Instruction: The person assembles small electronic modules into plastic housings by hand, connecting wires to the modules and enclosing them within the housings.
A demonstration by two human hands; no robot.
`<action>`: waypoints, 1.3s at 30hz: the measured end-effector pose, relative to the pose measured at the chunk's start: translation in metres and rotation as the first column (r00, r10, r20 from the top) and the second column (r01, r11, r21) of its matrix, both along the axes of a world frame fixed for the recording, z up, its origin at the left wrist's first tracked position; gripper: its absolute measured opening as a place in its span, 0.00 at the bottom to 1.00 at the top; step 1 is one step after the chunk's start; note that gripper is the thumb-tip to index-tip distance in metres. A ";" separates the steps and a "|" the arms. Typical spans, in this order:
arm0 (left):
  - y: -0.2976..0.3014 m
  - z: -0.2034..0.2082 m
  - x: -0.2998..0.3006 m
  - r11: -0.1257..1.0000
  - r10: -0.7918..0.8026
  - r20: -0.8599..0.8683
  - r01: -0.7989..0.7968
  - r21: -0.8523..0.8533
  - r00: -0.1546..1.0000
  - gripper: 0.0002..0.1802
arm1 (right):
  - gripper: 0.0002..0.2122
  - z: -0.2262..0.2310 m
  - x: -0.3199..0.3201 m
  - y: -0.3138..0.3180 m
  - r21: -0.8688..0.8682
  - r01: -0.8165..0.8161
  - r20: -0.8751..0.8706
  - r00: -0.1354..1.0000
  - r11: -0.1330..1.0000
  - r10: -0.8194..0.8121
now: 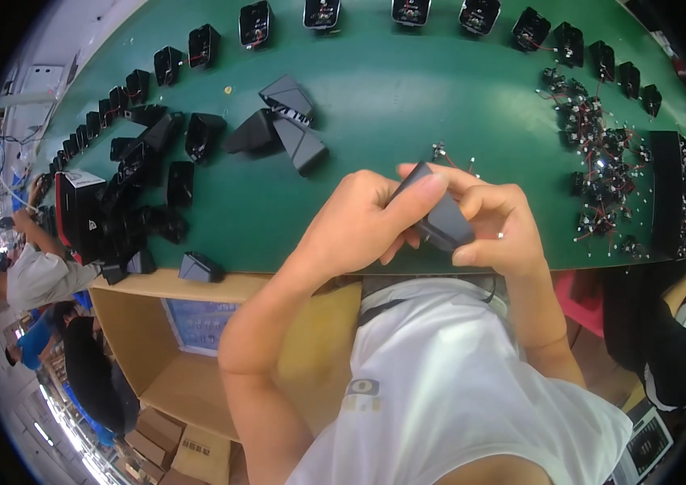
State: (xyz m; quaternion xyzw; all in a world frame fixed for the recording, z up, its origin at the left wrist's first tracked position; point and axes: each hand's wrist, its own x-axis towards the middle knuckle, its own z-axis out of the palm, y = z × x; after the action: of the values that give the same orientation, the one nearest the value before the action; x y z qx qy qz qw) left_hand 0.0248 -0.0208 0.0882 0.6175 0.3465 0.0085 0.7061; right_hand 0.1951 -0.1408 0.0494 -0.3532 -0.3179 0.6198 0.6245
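Observation:
Both of my hands hold one dark grey wedge-shaped plastic housing (442, 217) just above the near edge of the green table (375, 89). My left hand (359, 222) wraps it from the left, with the thumb pressed on its upper end. My right hand (492, 226) cups it from the right and underneath. A small part with thin red wires (441, 152) lies on the table just beyond my fingers. Three similar grey housings (282, 125) lie together farther back.
Black housings (145, 186) are piled at the left, and a row of them curves along the table's far edge. Small wired parts (601, 162) and a black tray (670, 194) sit at the right. An open cardboard box (141, 323) stands below the table's left. Other people work at both sides.

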 end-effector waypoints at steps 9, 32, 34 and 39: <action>0.006 0.009 -0.032 0.620 0.275 0.175 -0.314 0.719 0.945 0.05 | 0.12 0.072 0.166 -0.012 0.531 0.083 0.843 -0.156 0.843 -0.515; 0.005 -0.016 -0.055 0.103 0.358 -0.050 0.014 0.995 0.932 0.29 | 0.16 0.051 0.544 -0.044 -0.245 0.607 0.649 -0.477 0.756 0.593; 0.005 -0.019 -0.059 0.138 0.335 -0.102 0.059 0.989 0.937 0.28 | 0.18 0.053 0.539 -0.040 -0.301 0.596 0.635 -0.458 0.744 0.623; 0.005 -0.026 -0.056 0.186 0.313 -0.109 0.052 0.981 0.944 0.27 | 0.19 0.055 0.532 -0.039 -0.329 0.626 0.591 -0.448 0.707 0.671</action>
State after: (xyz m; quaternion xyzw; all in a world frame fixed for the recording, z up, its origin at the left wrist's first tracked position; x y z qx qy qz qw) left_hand -0.0314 -0.0162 0.0618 0.8848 0.4117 0.1972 0.0931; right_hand 0.7267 -0.1796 0.1047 -0.8829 -0.4207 0.0647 -0.1984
